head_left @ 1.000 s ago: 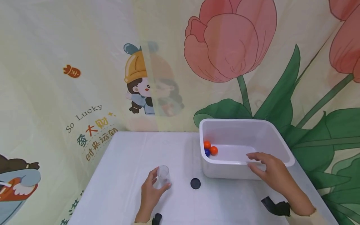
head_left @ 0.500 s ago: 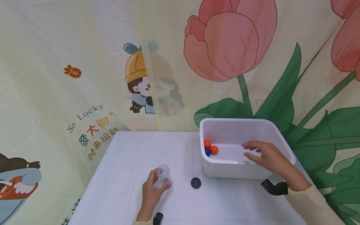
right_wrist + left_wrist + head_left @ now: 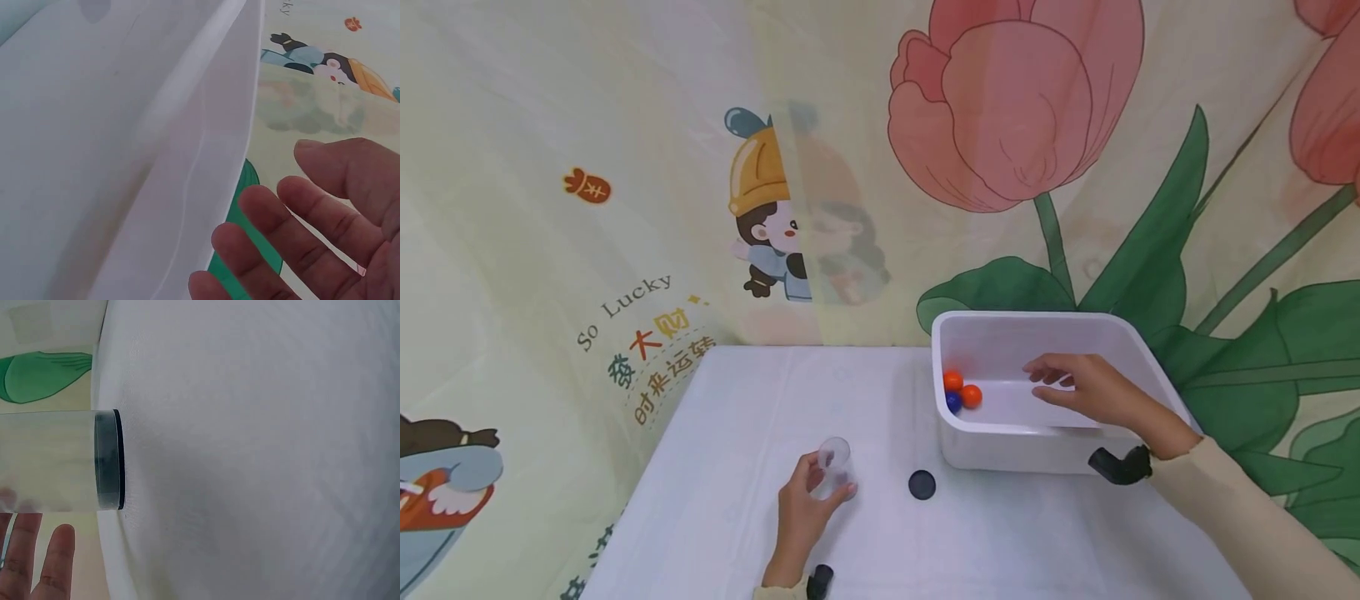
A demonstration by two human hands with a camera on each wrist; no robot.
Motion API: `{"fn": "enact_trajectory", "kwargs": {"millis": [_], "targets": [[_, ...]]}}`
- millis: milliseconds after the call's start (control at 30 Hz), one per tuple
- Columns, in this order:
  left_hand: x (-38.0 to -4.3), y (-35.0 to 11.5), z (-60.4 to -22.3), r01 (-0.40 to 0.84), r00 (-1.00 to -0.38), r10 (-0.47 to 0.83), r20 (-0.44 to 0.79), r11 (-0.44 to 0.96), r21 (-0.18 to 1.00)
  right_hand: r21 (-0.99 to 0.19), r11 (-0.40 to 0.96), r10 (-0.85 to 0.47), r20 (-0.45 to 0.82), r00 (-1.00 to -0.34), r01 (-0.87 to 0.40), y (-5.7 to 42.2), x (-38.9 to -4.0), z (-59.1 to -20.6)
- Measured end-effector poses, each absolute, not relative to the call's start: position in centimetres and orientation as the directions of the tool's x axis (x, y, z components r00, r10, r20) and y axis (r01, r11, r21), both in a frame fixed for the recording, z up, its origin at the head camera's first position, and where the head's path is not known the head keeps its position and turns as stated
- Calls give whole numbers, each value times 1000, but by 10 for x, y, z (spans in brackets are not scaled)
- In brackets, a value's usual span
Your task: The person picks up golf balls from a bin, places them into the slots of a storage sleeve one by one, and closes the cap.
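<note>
A clear cylindrical cup (image 3: 835, 467) is in the left hand (image 3: 801, 508), its thumb on one side and its fingers on the other, the grip only as wide as the cup; a dark band shows at the cup's lower end, close to the white surface (image 3: 737, 433), though I can't make out whether the two touch. Just beside the cup, on its right, a small black disc (image 3: 922, 484) lies flat on the cloth. Farther right stands a white bin (image 3: 1022, 452), and in its near left corner I see two orange balls, one toward the back (image 3: 952, 382) and one toward the middle (image 3: 972, 396), with a blue ball (image 3: 953, 402) close against them. The right hand (image 3: 1086, 387) hangs over the bin, thumb well apart from loosely bent fingers, holding nothing and clear of the balls. A black fitting sits at each wrist, beside a cream sleeve (image 3: 1247, 517). Behind it all hangs a pale backdrop (image 3: 662, 100) printed with pink tulips (image 3: 1015, 108) and a cartoon figure (image 3: 771, 242).
</note>
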State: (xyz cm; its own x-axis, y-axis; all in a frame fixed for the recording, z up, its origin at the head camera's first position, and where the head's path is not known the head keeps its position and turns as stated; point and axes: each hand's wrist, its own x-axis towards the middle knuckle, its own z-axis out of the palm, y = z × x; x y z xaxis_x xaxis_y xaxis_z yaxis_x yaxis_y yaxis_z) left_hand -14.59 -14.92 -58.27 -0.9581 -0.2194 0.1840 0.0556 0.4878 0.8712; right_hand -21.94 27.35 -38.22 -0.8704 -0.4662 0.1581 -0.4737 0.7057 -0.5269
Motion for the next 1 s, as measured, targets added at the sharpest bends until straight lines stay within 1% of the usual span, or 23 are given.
{"fn": "enact_trajectory", "kwargs": {"millis": [300, 667, 833, 1000], "targets": [[-145, -150, -584, 86, -952, -217, 216, 488, 869, -565, 675, -518, 94, -850, -474, 273, -254, -379], [-147, -153, -573, 134, -935, -222, 278, 504, 853, -614, 668, -491, 59, -869, -420, 276, -284, -381], [-151, -155, -568, 198, -914, -213, 344, 506, 839, -636, 662, -487, 37, -873, -397, 274, -295, -391], [-156, -157, -560, 265, -896, -176, 408, 526, 808, -637, 663, -503, 10, -865, -393, 271, -305, -399]]}}
